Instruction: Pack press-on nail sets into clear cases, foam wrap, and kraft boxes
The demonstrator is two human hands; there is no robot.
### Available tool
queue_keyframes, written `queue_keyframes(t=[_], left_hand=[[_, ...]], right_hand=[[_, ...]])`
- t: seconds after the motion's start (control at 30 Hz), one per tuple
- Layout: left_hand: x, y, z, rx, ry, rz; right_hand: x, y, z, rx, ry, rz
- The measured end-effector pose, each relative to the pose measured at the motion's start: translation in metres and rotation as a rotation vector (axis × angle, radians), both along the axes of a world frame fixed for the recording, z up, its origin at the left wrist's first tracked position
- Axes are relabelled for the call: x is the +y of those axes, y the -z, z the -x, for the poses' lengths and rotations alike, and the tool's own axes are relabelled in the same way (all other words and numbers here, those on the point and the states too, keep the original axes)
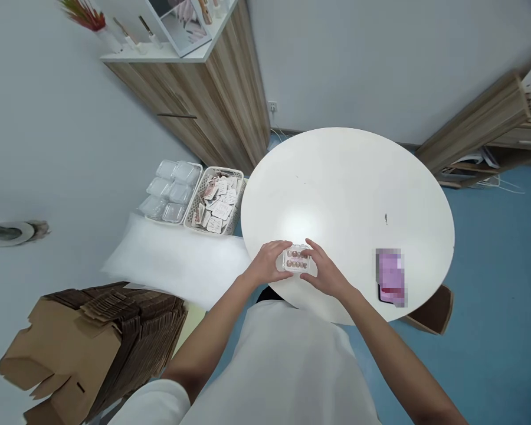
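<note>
A small clear plastic case [297, 260] with two rows of pinkish-brown press-on nails is at the near edge of the round white table [345, 177]. My left hand [269, 262] grips its left side, thumb below and fingers above. On the opposite side, my right hand [325, 270] curls around the case's right edge, with a finger over the upper right corner. Whether the case rests on the tabletop or is lifted slightly, I cannot tell.
A phone with a blurred-out screen [390, 277] lies on the table's right. To the left stand a basket of cards [190, 219], clear plastic boxes [180, 193], white sheeting [181, 254] and stacked flat cardboard boxes [92, 348]. A wooden cabinet [230, 88] stands behind.
</note>
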State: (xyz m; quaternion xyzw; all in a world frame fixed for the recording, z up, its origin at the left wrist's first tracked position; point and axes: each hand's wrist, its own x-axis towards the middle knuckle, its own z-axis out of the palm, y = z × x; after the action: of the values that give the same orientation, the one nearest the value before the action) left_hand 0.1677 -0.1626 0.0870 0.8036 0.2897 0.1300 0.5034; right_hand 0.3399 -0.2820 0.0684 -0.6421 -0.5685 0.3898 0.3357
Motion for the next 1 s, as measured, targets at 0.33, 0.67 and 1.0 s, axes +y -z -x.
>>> queue_keyframes(t=[0.33,0.67,1.0], left_hand=[[0.098,0.038,0.045,-0.009,-0.169,0.16],[0.162,0.095,0.024,0.115,-0.318,0.162],[0.181,0.109,0.006,0.131,-0.391,0.09]], right_hand=[[0.121,0.024,0.045,-0.126,0.071,-0.005],[0.205,0.067,0.048,-0.246,0.087,0.039],[0.237,0.09,0.042,-0.38,0.093,0.06]])
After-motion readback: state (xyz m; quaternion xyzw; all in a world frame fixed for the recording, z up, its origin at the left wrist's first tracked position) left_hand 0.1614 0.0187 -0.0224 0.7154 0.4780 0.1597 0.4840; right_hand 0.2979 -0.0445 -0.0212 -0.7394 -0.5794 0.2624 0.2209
